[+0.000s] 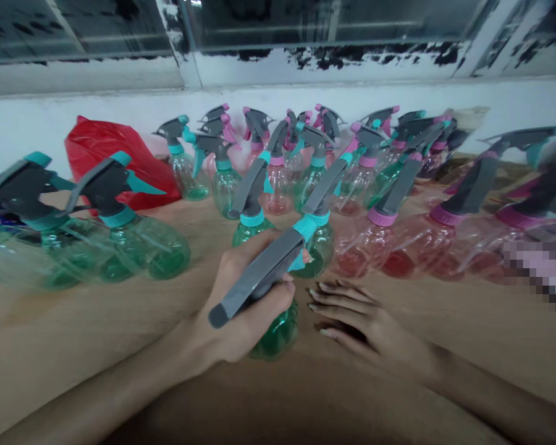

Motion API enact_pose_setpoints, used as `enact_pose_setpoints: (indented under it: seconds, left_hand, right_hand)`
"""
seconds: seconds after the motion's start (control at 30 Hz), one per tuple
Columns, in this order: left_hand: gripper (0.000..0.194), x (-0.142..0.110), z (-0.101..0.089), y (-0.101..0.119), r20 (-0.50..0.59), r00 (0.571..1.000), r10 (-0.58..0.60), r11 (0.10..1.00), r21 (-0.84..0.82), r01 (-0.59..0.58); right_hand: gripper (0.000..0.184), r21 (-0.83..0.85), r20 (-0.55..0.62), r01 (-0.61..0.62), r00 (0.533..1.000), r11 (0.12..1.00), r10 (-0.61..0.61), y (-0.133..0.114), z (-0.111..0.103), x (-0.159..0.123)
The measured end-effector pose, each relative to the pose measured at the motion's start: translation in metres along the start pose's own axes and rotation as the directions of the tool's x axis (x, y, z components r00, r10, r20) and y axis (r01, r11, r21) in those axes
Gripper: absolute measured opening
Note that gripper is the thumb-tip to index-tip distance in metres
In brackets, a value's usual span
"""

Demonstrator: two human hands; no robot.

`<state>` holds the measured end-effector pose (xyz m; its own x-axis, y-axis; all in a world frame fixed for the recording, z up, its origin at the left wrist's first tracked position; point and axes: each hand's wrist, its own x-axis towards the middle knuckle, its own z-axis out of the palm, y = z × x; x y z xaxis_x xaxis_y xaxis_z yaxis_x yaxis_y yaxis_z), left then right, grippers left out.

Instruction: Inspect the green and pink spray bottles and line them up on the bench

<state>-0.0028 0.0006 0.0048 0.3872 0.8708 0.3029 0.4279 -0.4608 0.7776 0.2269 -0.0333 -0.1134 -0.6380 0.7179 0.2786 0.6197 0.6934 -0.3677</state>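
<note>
A: Held where, the round, see-through green plastic bottle [274,334] with the grey and blue-green plastic spray top [259,272]?

B: In the left hand [241,296], gripped at the neck with curled fingers, low over the smooth brown table [204,259].

A: And the right hand [375,324]?

B: Just beside, with open fingers, resting on the table.

A: Done so far?

B: Spray top on. Same for the round, clear green bottles [167,256] and pink bottles [352,250] around.

A: Left to do?

B: Can't tell.
</note>
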Motion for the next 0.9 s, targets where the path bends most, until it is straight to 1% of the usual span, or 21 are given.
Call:
enact_pose_setpoints:
  seconds: [0.13,0.27,0.33,0.47,0.6,0.8,0.9]
  left_hand:
    - [0.002,-0.002,-0.002,-0.001,-0.034,0.999,-0.02,0.999,0.043,0.021]
    - [0.005,-0.001,-0.001,0.001,0.0,1.0,0.009,1.0,0.03,-0.009]
    - [0.007,-0.001,0.001,0.003,-0.009,1.0,-0.001,1.0,0.025,0.001]
    - [0.013,-0.003,0.004,0.004,-0.072,0.997,-0.033,0.998,0.043,0.036]
    - [0.025,-0.004,0.006,0.004,-0.072,0.997,-0.028,0.999,0.026,0.03]
    - [0.019,-0.004,0.008,0.002,-0.09,0.996,0.012,0.994,0.108,-0.002]
    - [0.021,-0.004,0.009,0.001,-0.086,0.996,0.013,0.991,0.136,-0.001]
  right_hand:
    - [0.035,0.022,-0.021,0.01,1.0,1.0,-0.009,0.001,0.001,0.0]
    - [0.035,0.034,-0.028,0.0,1.0,0.999,0.001,0.0,0.0,0.0]
    - [0.035,0.037,-0.024,0.002,1.0,0.999,-0.002,0.0,0.0,0.0]
    - [0.036,0.047,-0.03,0.005,1.0,0.999,-0.003,0.0,0.0,0.0]
    - [0.035,0.038,-0.033,0.017,0.999,0.999,-0.016,0.002,0.001,0.0]
    - [0.036,0.03,-0.003,0.018,1.0,0.999,-0.018,0.002,0.0,0.0]
    - [0.036,0.033,-0.016,0.003,1.0,0.999,-0.002,0.0,-0.001,0.0]
